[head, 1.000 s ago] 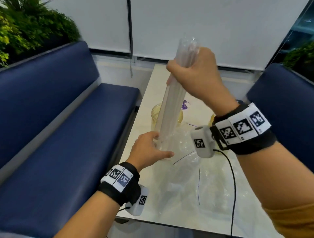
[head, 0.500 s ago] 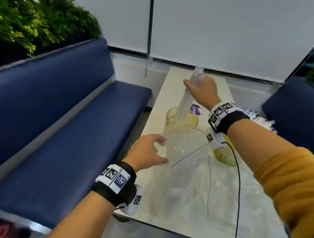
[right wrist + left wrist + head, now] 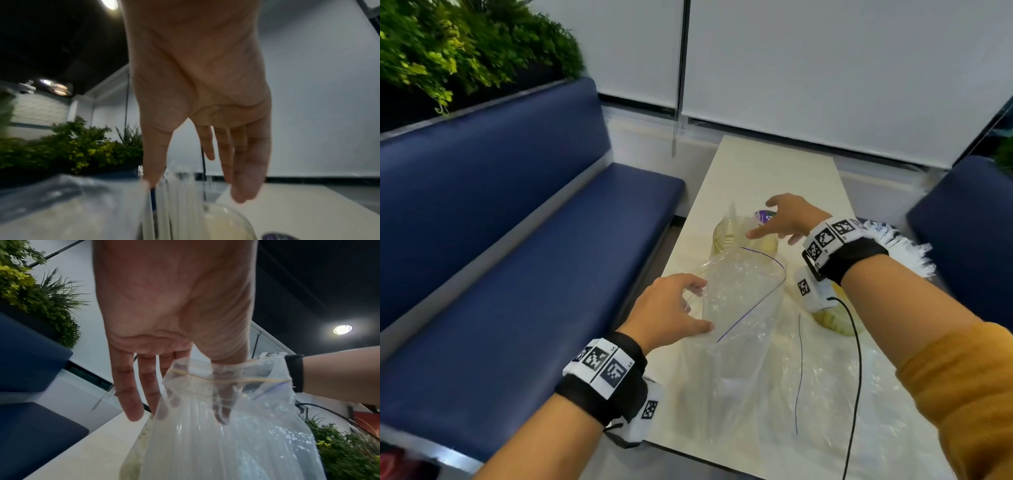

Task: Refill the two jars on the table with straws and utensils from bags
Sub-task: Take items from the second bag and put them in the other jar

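A glass jar (image 3: pixel 722 240) near the table's left edge holds a bundle of clear wrapped straws (image 3: pixel 734 219), seen blurred from close up in the right wrist view as straws (image 3: pixel 176 203). Just above and right of them my right hand (image 3: pixel 763 221) hovers with fingers spread and holds nothing. My left hand (image 3: pixel 698 308) pinches the raised mouth of a clear zip bag (image 3: pixel 743 301); in the left wrist view its thumb sits inside the bag (image 3: pixel 226 443). A second jar (image 3: pixel 839 323) stands partly hidden under my right wrist.
A purple lid (image 3: pixel 765 216) lies behind the straw jar. A bag of white utensils (image 3: pixel 893 243) lies at the right edge of the beige table (image 3: pixel 774 164). More clear plastic covers the near end. Blue benches flank the table on both sides.
My right hand lowered the straw bundle out of the bag into the left jar and let go. My left hand stayed on the bag's mouth.
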A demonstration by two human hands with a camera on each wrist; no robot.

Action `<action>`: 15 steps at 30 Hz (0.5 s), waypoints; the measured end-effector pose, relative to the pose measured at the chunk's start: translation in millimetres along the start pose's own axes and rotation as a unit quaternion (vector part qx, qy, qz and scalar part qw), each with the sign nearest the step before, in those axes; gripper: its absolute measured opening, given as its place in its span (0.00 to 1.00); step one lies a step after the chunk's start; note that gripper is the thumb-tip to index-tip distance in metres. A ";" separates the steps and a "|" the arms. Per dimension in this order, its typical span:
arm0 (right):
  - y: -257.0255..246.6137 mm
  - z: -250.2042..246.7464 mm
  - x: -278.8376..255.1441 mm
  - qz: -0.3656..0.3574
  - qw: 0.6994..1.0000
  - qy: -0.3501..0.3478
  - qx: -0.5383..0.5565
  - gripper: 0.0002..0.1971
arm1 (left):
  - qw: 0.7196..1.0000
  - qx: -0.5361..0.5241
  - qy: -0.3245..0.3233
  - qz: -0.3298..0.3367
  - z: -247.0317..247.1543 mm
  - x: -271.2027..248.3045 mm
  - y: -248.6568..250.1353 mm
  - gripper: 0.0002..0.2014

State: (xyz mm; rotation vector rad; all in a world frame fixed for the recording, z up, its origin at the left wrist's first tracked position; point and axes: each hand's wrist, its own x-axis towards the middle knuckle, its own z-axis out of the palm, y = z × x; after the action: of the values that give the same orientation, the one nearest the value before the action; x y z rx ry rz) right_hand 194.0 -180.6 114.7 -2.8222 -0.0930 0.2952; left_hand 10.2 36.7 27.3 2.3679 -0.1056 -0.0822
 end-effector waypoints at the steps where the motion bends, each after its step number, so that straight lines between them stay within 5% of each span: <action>1: -2.5 -5.5 -8.7 -0.014 0.998 0.038 -0.038 0.47 | 1.000 -0.001 0.003 -0.001 1.1 0.4 0.0 0.36; 4: -18.1 -16.0 -43.3 -0.064 0.981 0.172 -0.063 0.24 | 1.000 0.006 0.008 -0.003 4.2 1.2 0.8 0.38; 6: -32.1 -11.7 -68.6 -0.107 0.976 0.179 -0.060 0.15 | 1.000 0.014 0.013 -0.005 4.9 1.8 1.9 0.40; 11: -47.7 30.8 -110.7 -0.173 0.956 0.033 -0.236 0.29 | 0.999 0.031 0.022 0.001 1.9 0.5 5.9 0.43; 15: -46.5 61.3 -114.6 -0.169 0.938 0.052 -0.299 0.39 | 1.000 0.024 0.020 -0.001 1.7 -0.9 9.7 0.45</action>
State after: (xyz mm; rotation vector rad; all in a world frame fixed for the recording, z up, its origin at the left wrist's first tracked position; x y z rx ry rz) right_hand 67.6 -129.4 93.6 -3.3246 -0.7535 0.0342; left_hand 8.7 28.7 32.8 2.4157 -0.0866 -0.0339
